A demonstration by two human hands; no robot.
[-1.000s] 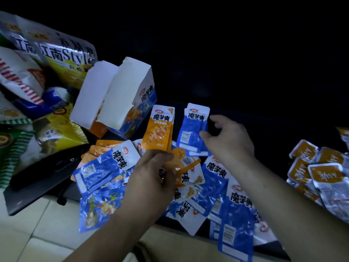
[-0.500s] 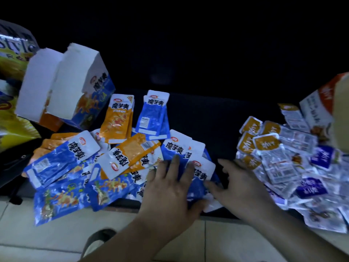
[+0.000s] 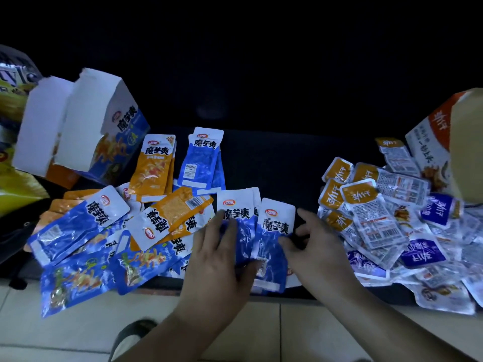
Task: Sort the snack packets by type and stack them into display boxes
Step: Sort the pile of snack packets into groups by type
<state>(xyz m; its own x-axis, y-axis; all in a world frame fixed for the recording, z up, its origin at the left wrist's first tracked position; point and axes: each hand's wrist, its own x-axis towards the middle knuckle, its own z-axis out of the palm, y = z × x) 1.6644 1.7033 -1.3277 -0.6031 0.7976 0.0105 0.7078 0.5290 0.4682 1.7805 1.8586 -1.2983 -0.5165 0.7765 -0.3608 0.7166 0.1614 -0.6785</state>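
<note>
Blue and orange snack packets lie mixed in a heap (image 3: 104, 231) on a dark surface. Behind it are a neat orange stack (image 3: 154, 165) and a neat blue stack (image 3: 203, 158). My left hand (image 3: 217, 259) holds a few blue packets (image 3: 240, 220), thumb under them and fingers spread on top. My right hand (image 3: 313, 246) pinches the edge of another blue packet (image 3: 274, 226) beside them. Two display boxes (image 3: 86, 131) stand tilted at the back left, one blue, one orange behind it.
A second heap of small orange, purple and clear packets (image 3: 386, 226) covers the right side, with an orange-white box (image 3: 444, 142) behind it. Large snack bags (image 3: 13, 100) sit at the far left. Pale floor tiles (image 3: 300, 333) and a shoe (image 3: 133, 333) show below the surface's front edge.
A second ago my left hand held orange packets and my right reached to the blue stack. Both hands have come down to the near blue packets and now grip them.
</note>
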